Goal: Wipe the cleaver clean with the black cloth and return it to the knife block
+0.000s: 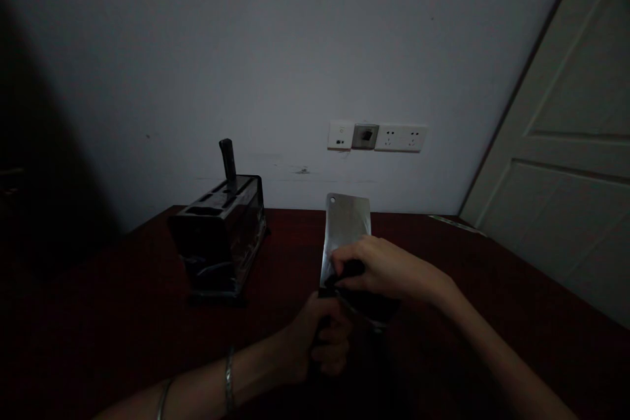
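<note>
My left hand [319, 338] is closed around the dark handle of a cleaver [344, 226], whose broad steel blade points away from me over the dark red table [123, 315]. My right hand [378, 269] lies over the near end of the blade with its fingers curled, pressing a small dark thing [352, 270] against the steel that I cannot make out. A dark round object [374, 308] sits just under my right hand. Bracelets ring my left wrist.
A dark knife block [219, 236] stands on the table to the left, with one knife handle [228, 161] sticking up from it. Wall sockets [377, 136] sit on the white wall behind. A white door [566, 164] is at the right.
</note>
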